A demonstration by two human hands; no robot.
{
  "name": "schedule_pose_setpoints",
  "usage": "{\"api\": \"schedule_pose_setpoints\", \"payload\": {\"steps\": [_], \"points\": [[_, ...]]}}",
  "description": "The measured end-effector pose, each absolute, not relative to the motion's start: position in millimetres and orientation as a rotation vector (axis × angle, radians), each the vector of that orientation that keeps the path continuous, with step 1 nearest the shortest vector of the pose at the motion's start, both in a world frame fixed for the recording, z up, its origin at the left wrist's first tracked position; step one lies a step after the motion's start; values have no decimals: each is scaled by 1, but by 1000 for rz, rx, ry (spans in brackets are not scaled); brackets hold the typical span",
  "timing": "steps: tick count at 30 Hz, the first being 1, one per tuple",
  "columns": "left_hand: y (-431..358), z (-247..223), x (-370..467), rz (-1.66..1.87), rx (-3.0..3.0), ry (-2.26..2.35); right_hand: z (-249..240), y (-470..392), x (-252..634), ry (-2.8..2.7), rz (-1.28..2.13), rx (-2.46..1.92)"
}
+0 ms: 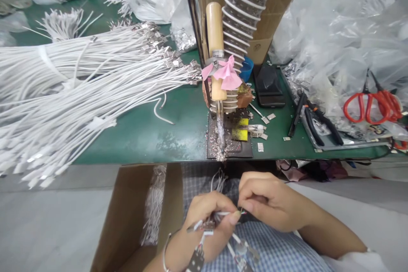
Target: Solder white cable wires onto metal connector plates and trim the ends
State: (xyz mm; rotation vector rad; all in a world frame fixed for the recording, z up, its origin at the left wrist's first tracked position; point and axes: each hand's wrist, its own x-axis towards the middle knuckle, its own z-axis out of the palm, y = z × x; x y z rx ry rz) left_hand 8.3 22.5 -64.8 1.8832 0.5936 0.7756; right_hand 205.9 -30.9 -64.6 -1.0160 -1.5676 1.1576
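Cable: a thin white cable point(223, 213) sits low and near in the scene, over the lap, pinched between both hands, its bared wire tips just right of the left thumb.
Left hand: the left hand point(208, 216) is clenched round a small bunch of cables, whose metal ends hang below the wrist.
Right hand: the right hand point(267, 202) grasps the cable tip between thumb and forefinger, touching the left thumb.
Risk, wires: the fine tips could bend or fray, I judge, if the pinch twists or pulls too hard.
Risk, bunch: with several cables in one fist, a loose one may slip into the box point(127, 216) at near left and get mixed with those in it.
Risk, iron: the soldering iron point(216, 68) stands upright at the tabletop point(143, 131) edge, tip down, just beyond the hands; lifting them carelessly could bring a burn.
Risk, scraps: metal bits scattered round the iron's base could snag a sleeve or fall onto the lap.
Count, hands: two.
Count, irons: one.
Count, scissors: red-handled scissors point(371, 104) at far right, seemingly two pairs overlapping; I cannot tell for sure.
Count, pliers: one black pair point(314, 121), right of the iron.
Count, phone: one point(269, 87).
Count, loose cables on tabletop: too many to count, lying in big heaps point(79, 85) on the left.
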Motion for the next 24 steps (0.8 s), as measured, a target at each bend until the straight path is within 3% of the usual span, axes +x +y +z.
{"api": "schedule_pose_setpoints", "payload": {"steps": [5, 11, 20, 24], "points": [[20, -67, 7, 756, 1899, 586, -59, -29, 209, -1789, 1073, -998], [21, -62, 2, 705, 1878, 699, -57, -33, 229, -1906, 698, -1273], [20, -63, 0, 662, 1767, 781, -52, -39, 231, -1538, 1026, -943], [18, -66, -3, 544, 1647, 801, -57, -43, 247, -1368, 835, -1055]]}}
